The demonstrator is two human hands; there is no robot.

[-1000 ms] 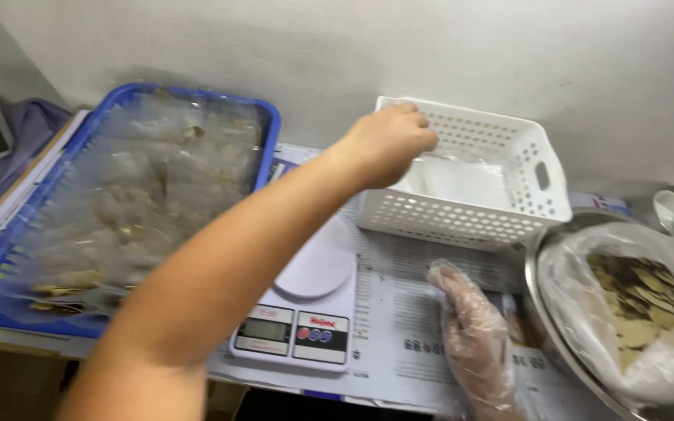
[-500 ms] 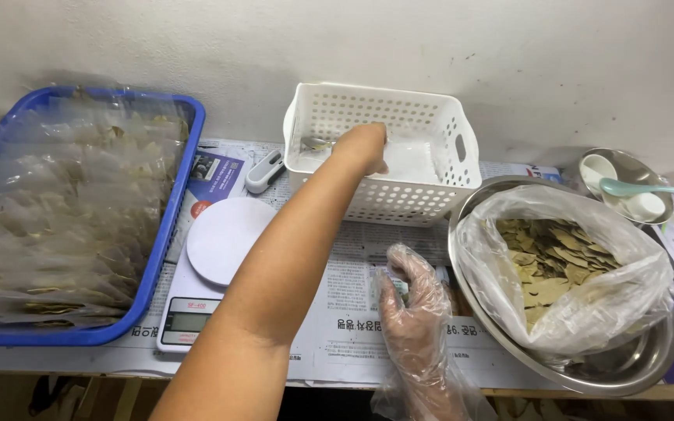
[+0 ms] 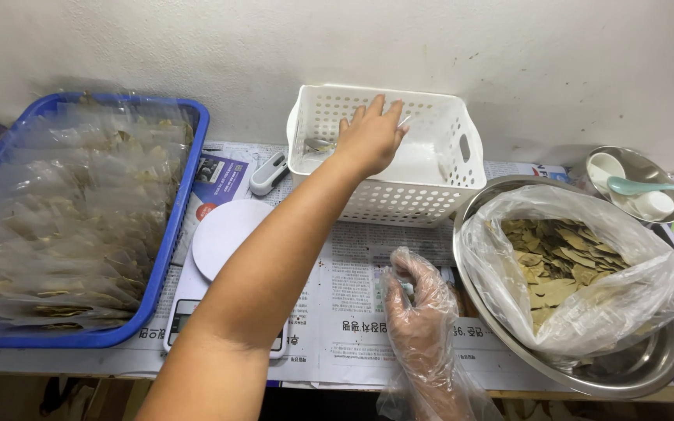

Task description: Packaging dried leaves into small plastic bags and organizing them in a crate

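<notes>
My bare left hand [image 3: 369, 139] reaches across the table into the white perforated plastic basket [image 3: 438, 195] by the wall. Its fingers are spread flat just above the basket's inside, and I see nothing gripped in it. A small dark object lies in the basket's left corner, beside my wrist. My right hand [image 3: 416, 308], in a loose clear plastic glove, rests on the newspaper [image 3: 352, 257] in front of the basket, fingers loosely bent and holding nothing. Just to its right, a steel bowl [image 3: 633, 374] holds a clear bag of dried leaves [image 3: 559, 261].
A blue tray [image 3: 161, 257] stacked with clear packets of leaves fills the left side. A white digital kitchen scale [image 3: 224, 234] lies under my left forearm, a small white and grey handheld tool [image 3: 268, 173] behind it. At the far right, a small steel bowl [image 3: 641, 168] holds white cups and a pale green spoon.
My left hand has gone from the basket's rim down into the basket and its fingers have spread. The gloved right hand has stayed on the newspaper. My view has swung to the right.
</notes>
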